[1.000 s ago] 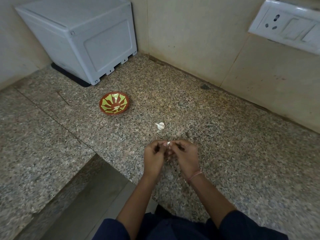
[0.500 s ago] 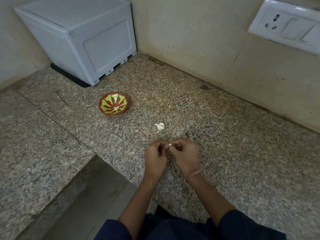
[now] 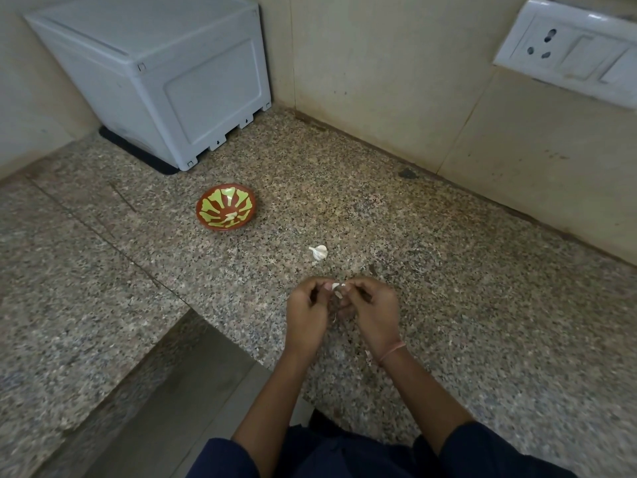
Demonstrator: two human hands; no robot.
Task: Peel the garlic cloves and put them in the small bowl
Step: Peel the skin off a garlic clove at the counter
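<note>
My left hand [image 3: 307,310] and my right hand [image 3: 370,310] meet fingertip to fingertip just above the granite counter, and both pinch one small white garlic cloves piece [image 3: 336,288] between them. A white garlic bulb [image 3: 319,252] lies on the counter just beyond my hands. The small bowl [image 3: 225,207], red-brown with a lime green pattern, stands further back to the left with a couple of pale pieces in it.
A grey plastic box [image 3: 162,77] stands in the back left corner on a black mat. Tiled walls close the back, with a white socket panel [image 3: 568,46] at the upper right. The counter [image 3: 482,305] steps down to a lower ledge [image 3: 165,408] at front left.
My hands have stayed together in the same spot, with only small finger movements on the clove. The bulb and the bowl have not moved.
</note>
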